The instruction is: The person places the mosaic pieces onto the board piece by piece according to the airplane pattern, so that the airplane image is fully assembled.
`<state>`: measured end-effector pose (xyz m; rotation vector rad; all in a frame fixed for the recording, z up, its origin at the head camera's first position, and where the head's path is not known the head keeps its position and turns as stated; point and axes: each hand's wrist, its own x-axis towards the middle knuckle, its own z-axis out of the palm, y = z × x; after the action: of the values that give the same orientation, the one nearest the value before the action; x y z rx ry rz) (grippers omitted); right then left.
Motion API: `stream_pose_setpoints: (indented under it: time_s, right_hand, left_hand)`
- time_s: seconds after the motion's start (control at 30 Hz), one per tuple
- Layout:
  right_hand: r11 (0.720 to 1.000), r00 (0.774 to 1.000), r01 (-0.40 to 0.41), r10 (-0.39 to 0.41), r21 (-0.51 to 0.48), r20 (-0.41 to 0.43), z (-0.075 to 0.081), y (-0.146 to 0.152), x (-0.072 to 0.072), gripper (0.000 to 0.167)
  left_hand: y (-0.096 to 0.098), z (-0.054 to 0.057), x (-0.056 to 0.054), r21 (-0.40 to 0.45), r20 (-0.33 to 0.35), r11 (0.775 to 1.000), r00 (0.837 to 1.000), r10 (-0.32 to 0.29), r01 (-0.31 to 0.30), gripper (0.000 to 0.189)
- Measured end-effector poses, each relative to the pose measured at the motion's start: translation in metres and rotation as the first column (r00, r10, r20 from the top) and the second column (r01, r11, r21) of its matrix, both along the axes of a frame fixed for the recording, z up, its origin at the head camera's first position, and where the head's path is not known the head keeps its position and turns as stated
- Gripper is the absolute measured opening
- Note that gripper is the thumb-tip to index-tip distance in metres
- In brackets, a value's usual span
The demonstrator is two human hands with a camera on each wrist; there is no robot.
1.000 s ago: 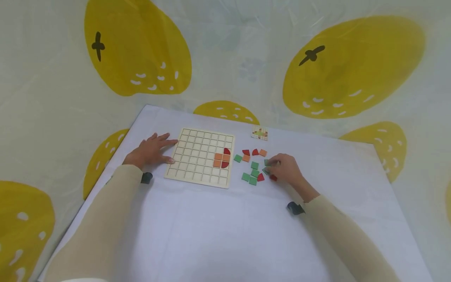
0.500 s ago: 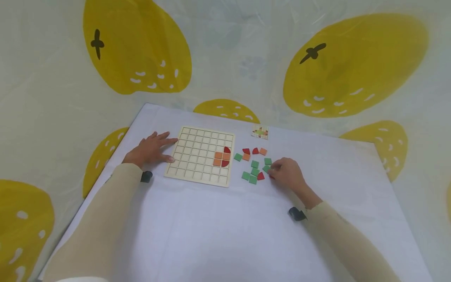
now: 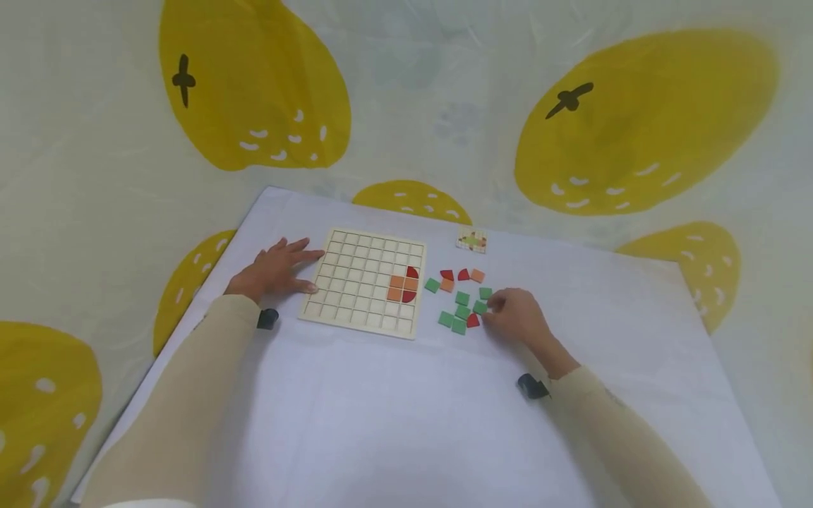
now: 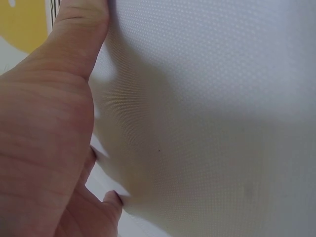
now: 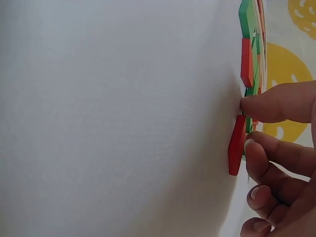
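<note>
My left hand (image 3: 273, 271) rests spread on the table, index fingertip and thumb at the left edge of a pale gridded wooden board (image 3: 356, 275). At the board's right side sit orange squares (image 3: 403, 288) and red quarter-circle tiles (image 3: 409, 297). My right hand (image 3: 517, 317) is bent down over loose tiles, fingertips beside a green square tile (image 3: 480, 307). In the right wrist view a red tile (image 5: 237, 145) lies right at its thumb and fingertips (image 5: 253, 148); I cannot tell whether they pinch it. From the head this tile is hidden under the hand.
Several loose tiles in green (image 3: 446, 319), orange (image 3: 478, 275) and red (image 3: 447, 274) lie between the board and my right hand. Behind them lies a small pattern card (image 3: 472, 240). The white-covered table (image 3: 381, 416) meets a lemon-print cloth (image 3: 432, 127) at the back.
My right hand has drawn slightly down and right, uncovering green tiles and covering the red one beneath it. My left hand stays at the board's edge.
</note>
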<state>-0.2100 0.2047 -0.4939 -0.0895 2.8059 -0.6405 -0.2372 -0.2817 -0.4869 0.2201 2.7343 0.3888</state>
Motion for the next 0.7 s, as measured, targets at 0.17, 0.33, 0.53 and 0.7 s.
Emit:
stream_pose_setpoints:
  time_s: [0.17,0.33,0.53,0.7]
  right_hand:
    - [1.000,1.000,-0.011,0.012,-0.018,0.016,-0.001,-0.001,0.000,0.039]
    - [0.998,0.999,-0.046,0.047,-0.033,0.019,-0.001,0.000,-0.006,0.035]
    - [0.997,0.996,-0.080,0.081,-0.015,0.041,0.001,0.001,-0.012,0.038]
    - [0.994,0.993,-0.110,0.110,-0.007,0.033,0.006,0.000,-0.014,0.037]
  left_hand:
    - [0.000,-0.001,0.000,-0.007,-0.003,1.000,1.000,-0.008,0.008,0.090]
    - [-0.001,-0.004,-0.001,-0.012,-0.004,1.000,1.000,0.007,-0.007,0.090]
    - [-0.001,-0.005,-0.003,-0.013,0.006,1.000,1.000,0.009,-0.009,0.091]
    - [0.000,-0.005,-0.003,-0.020,0.010,1.000,1.000,0.016,-0.016,0.090]
